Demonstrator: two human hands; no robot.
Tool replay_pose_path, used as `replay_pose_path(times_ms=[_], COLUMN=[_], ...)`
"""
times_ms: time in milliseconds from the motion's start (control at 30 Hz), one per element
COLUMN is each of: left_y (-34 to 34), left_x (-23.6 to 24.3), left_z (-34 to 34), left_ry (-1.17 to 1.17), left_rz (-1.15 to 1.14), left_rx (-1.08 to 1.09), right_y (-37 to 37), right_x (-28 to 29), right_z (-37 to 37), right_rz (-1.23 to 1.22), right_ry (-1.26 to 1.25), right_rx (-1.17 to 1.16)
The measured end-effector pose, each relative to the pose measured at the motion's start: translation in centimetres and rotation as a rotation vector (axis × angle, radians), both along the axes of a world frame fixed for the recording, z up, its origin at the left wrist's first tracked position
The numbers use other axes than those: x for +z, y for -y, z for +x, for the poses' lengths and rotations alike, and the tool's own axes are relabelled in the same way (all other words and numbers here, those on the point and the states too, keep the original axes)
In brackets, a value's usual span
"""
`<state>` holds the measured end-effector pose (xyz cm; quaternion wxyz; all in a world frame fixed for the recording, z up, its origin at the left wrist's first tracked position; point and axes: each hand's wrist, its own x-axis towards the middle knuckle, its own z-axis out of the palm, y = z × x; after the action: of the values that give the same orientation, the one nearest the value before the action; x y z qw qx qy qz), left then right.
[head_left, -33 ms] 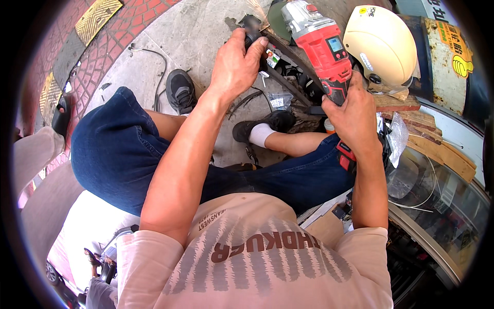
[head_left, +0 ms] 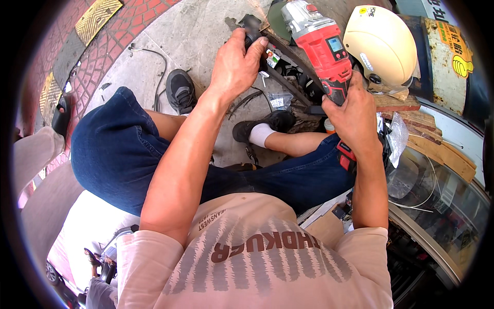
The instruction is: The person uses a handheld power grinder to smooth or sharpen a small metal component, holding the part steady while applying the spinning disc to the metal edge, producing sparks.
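Observation:
My right hand (head_left: 352, 113) is wrapped round the grip of a red cordless angle grinder (head_left: 321, 49). The tool has a silver head, a red button on top and a small lit display on its body. Its head points away from me, and a dark green round piece (head_left: 278, 23) shows beside it. Farther left, my left hand (head_left: 237, 64) is closed on a small black part (head_left: 252, 35), thumb on one side and fingers on the other. The part's far end is blurred, so I cannot tell its exact kind.
A cream helmet (head_left: 381, 46) sits right of the grinder, above stacked wooden boards (head_left: 419, 126). A glass-topped case (head_left: 437, 190) stands at the right. A black cable (head_left: 163, 67) lies on the concrete. Another person's legs (head_left: 43, 165) are at the left.

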<state>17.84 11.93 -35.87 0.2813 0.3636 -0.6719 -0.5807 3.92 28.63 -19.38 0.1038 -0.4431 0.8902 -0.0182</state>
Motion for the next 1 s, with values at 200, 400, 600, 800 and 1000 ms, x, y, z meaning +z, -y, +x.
replay_pose_path(times_ms=[200,400,600,800,1000], left_y=[0.09,0.26,0.27,0.30,0.23], left_x=[0.08,-0.34,-0.12,-0.24,-0.34], left_z=[0.02,0.00,0.11,0.06,-0.04], left_ry=[-0.041,-0.042,-0.053,-0.040,-0.005], left_rz=[0.075,0.051,0.091,0.055,0.070], left_rx=[-0.027,-0.027,-0.045,-0.032,-0.025], right_y=[-0.19,-0.26,-0.25,-0.36,-0.38], right_x=[-0.06,-0.16,-0.18,-0.15,-0.04], right_z=[-0.29,-0.45,-0.53,-0.40,-0.50], right_rz=[-0.021,-0.052,-0.046,-0.024,-0.046], right_ry=[-0.007,-0.018,-0.018,-0.020,0.028], right_rx=[0.030,0.068,0.066,0.067,-0.004])
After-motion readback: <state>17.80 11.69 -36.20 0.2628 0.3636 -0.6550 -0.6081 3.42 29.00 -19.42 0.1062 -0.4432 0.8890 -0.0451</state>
